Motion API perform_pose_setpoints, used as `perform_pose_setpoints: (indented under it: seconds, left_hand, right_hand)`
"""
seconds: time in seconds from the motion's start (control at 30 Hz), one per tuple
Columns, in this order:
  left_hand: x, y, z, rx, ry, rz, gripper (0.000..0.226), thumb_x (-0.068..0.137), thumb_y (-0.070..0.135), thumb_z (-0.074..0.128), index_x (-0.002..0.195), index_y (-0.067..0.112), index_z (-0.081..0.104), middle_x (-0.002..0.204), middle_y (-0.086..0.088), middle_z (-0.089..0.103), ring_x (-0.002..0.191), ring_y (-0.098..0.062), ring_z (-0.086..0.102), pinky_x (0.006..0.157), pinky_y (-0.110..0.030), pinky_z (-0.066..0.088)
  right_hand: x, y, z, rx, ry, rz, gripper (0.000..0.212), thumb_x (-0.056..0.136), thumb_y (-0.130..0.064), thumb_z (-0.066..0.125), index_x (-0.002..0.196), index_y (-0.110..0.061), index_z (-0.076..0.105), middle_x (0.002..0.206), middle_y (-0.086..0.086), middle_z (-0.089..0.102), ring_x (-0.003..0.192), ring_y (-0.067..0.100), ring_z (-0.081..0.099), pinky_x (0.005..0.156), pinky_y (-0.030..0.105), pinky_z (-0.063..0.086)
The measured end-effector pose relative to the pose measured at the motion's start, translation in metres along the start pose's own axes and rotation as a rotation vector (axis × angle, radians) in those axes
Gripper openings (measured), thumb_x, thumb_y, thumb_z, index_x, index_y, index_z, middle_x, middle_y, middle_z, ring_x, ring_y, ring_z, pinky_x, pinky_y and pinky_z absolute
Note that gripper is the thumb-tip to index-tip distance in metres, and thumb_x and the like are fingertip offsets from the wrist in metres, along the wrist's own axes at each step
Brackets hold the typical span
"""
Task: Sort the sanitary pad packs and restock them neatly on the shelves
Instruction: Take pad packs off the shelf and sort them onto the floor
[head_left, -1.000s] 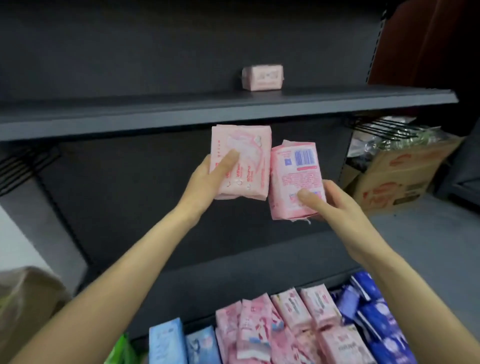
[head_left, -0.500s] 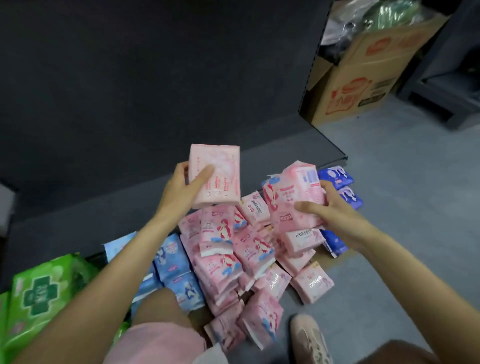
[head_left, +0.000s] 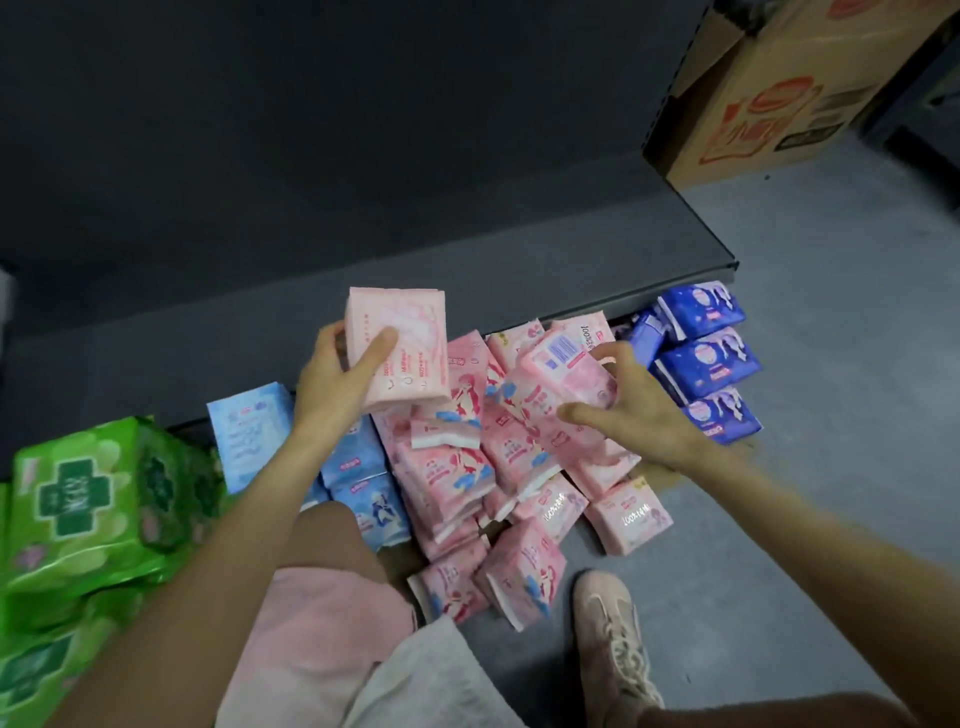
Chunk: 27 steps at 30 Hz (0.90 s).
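You hold two pink packs, one in each hand: your left hand (head_left: 332, 384) grips a pale pink pack (head_left: 402, 353) upright above the pile, thumb across its front and fingers behind, while your right hand (head_left: 636, 410) curls around a second pink pack (head_left: 563, 374) with a blue barcode label, tilted and lying low against the heap. Below them, the pink pile (head_left: 467, 467) on the floor holds more than a dozen packs, jumbled and overlapping so an exact count cannot be made. Three dark blue packs (head_left: 711, 364) stand stacked to the right of it, with a fourth edge-on just beside them; about four light blue packs (head_left: 254, 431) lie to the left, partly hidden by your left forearm; at least three green packs (head_left: 98, 499) are piled at the far left. The dark grey bottom shelf (head_left: 519, 270) runs behind the heap. A cardboard box (head_left: 795, 93) sits beyond the shelf's right end, and your shoe (head_left: 613, 629) rests just beside the nearest pink packs.
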<state>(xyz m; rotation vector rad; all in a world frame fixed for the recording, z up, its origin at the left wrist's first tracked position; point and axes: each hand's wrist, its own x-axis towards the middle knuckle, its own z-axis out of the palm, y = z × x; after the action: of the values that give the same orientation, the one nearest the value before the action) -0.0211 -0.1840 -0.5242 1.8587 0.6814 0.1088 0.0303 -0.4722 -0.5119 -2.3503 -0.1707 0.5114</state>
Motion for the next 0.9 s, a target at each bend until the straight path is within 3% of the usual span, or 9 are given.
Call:
perform_pose_setpoints:
  seconds: [0.13,0.23,0.37,0.47,0.57,0.63,0.77,0.83,0.9]
  left_hand:
    - [0.001,-0.009,0.001,-0.037,0.011,-0.026,0.056,0.087,0.047,0.061,0.132,0.018,0.045,0.115,0.007,0.058,0.104,-0.012,0.057,0.092,-0.031,0.046]
    - [0.001,-0.016,0.009,-0.047,-0.017,-0.038,0.057,0.087,0.047,0.062,0.133,0.019,0.045,0.115,0.007,0.059,0.101,-0.011,0.057,0.085,-0.025,0.045]
    - [0.001,-0.022,0.016,-0.045,-0.056,-0.047,0.058,0.085,0.05,0.061,0.132,0.02,0.044,0.115,0.008,0.059,0.102,-0.011,0.058,0.084,-0.026,0.047]
    - [0.0,-0.023,0.016,-0.051,-0.076,-0.052,0.058,0.085,0.051,0.061,0.131,0.02,0.045,0.115,0.007,0.06,0.101,-0.011,0.06,0.08,-0.025,0.048]
    - [-0.005,-0.017,0.016,-0.078,-0.103,-0.025,0.056,0.082,0.053,0.064,0.127,0.024,0.046,0.114,0.009,0.061,0.095,-0.003,0.059,0.073,-0.02,0.047]
    - [-0.008,-0.01,0.019,-0.081,-0.126,0.022,0.067,0.068,0.064,0.07,0.121,0.032,0.046,0.111,0.016,0.06,0.1,-0.003,0.059,0.079,-0.024,0.05]
    - [-0.016,0.014,0.039,0.062,-0.195,0.326,0.078,0.054,0.059,0.075,0.124,0.035,0.047,0.119,0.017,0.055,0.108,-0.002,0.054,0.089,-0.023,0.045]
    - [-0.025,0.033,0.059,0.181,-0.254,0.652,0.073,0.061,0.045,0.075,0.126,0.03,0.048,0.121,0.015,0.052,0.11,-0.003,0.05,0.094,-0.027,0.043]
    - [-0.029,0.046,0.087,0.302,-0.293,0.991,0.066,0.065,0.034,0.066,0.128,0.029,0.046,0.126,0.009,0.053,0.118,-0.01,0.047,0.104,-0.043,0.037]
  right_hand:
    - [0.015,0.0,0.028,0.344,-0.081,0.269,0.052,0.083,-0.036,0.069,0.12,-0.013,0.041,0.096,0.001,0.061,0.088,0.016,0.06,0.072,0.027,0.049]
    - [0.02,0.022,0.052,0.37,-0.235,0.387,0.051,0.087,-0.04,0.06,0.127,-0.01,0.05,0.109,0.006,0.064,0.095,0.022,0.063,0.089,0.036,0.051]
    - [0.02,0.028,0.063,0.351,-0.066,0.225,0.041,0.095,-0.016,0.05,0.136,-0.015,0.045,0.119,0.005,0.056,0.096,0.015,0.056,0.074,0.021,0.045]
    - [0.02,0.019,0.063,0.313,-0.149,0.147,0.047,0.094,-0.012,0.053,0.139,-0.018,0.039,0.114,0.005,0.055,0.093,0.012,0.057,0.069,0.015,0.048]
    - [0.019,0.011,0.059,0.101,-0.267,0.124,0.049,0.092,-0.022,0.059,0.137,-0.015,0.041,0.119,0.0,0.056,0.1,0.013,0.055,0.084,0.027,0.047]
    - [0.016,0.0,0.045,0.025,-0.189,0.058,0.055,0.093,-0.032,0.057,0.142,-0.016,0.036,0.126,-0.001,0.051,0.104,0.014,0.052,0.089,0.031,0.043]
    - [-0.004,-0.025,0.004,0.405,-0.109,0.032,0.041,0.094,-0.051,0.042,0.132,-0.036,0.044,0.116,-0.002,0.063,0.094,0.015,0.066,0.088,0.036,0.053]
    - [-0.013,-0.025,-0.018,0.539,-0.134,0.06,0.046,0.085,-0.065,0.039,0.122,-0.041,0.051,0.109,-0.001,0.066,0.09,0.017,0.07,0.079,0.035,0.056]
    - [-0.017,-0.016,-0.034,0.624,-0.134,0.096,0.061,0.073,-0.073,0.043,0.118,-0.035,0.055,0.105,-0.002,0.069,0.089,0.017,0.07,0.071,0.032,0.056]
